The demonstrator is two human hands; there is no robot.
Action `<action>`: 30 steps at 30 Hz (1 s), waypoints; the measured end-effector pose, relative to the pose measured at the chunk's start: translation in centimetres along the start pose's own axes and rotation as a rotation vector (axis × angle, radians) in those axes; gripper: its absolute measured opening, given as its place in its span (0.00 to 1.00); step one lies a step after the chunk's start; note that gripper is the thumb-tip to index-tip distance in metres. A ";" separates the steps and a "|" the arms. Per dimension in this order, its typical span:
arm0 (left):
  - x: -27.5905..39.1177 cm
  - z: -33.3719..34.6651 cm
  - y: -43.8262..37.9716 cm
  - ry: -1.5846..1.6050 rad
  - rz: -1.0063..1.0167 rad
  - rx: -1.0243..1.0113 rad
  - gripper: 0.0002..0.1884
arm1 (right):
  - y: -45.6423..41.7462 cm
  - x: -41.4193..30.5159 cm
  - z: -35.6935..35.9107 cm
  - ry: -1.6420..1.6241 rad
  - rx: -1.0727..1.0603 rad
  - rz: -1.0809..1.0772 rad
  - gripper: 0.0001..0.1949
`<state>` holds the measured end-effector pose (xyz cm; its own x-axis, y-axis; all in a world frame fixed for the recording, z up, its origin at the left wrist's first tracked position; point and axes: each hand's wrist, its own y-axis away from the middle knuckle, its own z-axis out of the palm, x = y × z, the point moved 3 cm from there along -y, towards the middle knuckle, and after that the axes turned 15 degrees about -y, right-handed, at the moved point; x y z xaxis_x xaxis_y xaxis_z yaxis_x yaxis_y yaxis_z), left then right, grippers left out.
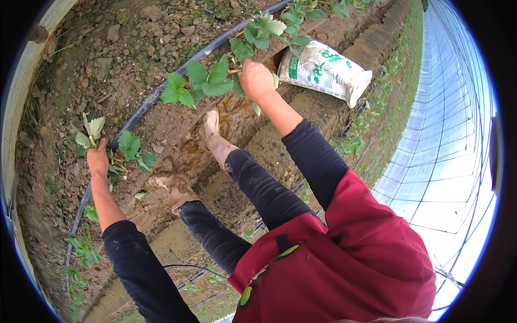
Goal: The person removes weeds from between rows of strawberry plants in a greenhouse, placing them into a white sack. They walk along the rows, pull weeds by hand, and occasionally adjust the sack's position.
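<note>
My left hand (98, 160) is closed around the stalks of a small bunch of strawberry leaves (92, 131), some showing pale undersides. Just right of it, a low strawberry plant (131, 147) grows beside a black irrigation pipe (151, 97). Farther up the bed, my right hand (257, 80) grips at the base of a larger strawberry plant (210, 80), its fingertips partly hidden among stems. Leaves hang below that hand; whether they are loose or attached I cannot tell.
A white printed sack (323, 72) lies open-mouthed right of my right hand. My muddy boots (218, 143) stand in the wet furrow. A wooden beam (12, 105) edges the left side, and greenhouse film (436, 133) rises at the right. More strawberry plants (83, 250) line the row.
</note>
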<state>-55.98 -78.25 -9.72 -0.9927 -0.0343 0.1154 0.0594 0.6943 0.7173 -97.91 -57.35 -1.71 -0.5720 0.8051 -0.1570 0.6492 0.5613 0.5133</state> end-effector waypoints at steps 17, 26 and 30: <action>0.5 0.0 0.6 0.063 -0.031 0.007 0.28 | -3.1 -10.9 -10.2 -0.373 -0.146 -0.098 0.13; 1.3 -0.6 1.0 0.031 -0.021 -0.005 0.28 | -8.8 -3.8 -9.7 0.472 -0.177 -0.553 0.11; 0.8 -0.3 0.7 0.020 -0.034 -0.006 0.28 | -8.1 -6.2 -8.9 0.546 -0.235 -0.454 0.10</action>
<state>-56.72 -77.95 -8.92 -0.9919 -0.0723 0.1045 0.0263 0.6879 0.7253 -104.12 -68.59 2.63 -0.9655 0.2599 0.0134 0.2008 0.7109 0.6740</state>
